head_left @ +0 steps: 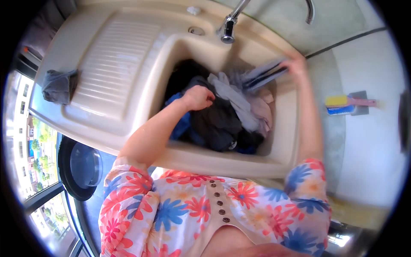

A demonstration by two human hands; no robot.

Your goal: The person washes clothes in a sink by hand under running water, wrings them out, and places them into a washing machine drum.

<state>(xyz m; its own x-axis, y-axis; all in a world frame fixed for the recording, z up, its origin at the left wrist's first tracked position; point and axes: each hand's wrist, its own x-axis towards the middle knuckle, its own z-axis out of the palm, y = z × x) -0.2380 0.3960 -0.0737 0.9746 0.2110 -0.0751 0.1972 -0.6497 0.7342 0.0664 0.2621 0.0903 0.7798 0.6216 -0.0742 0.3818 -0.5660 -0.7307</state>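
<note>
Dark, blue, grey and pinkish clothes [218, 124] lie heaped in the basin of a beige sink [171, 160]. Over the dark cloth on the left of the heap is my left hand [199, 97], its fingers curled; whether they grip any fabric is hidden. At the basin's right side my right hand [294, 65], slightly blurred, pinches one end of a grey and dark striped cloth [265, 73]. The cloth slants down from that hand to the heap.
A chrome faucet [228, 32] hangs over the basin's back edge. Left of the basin is a ribbed washboard [113, 64] with a folded grey cloth [60, 86] beside it. A yellow and blue brush [342, 104] is on the right wall. A round-doored machine [81, 167] stands lower left.
</note>
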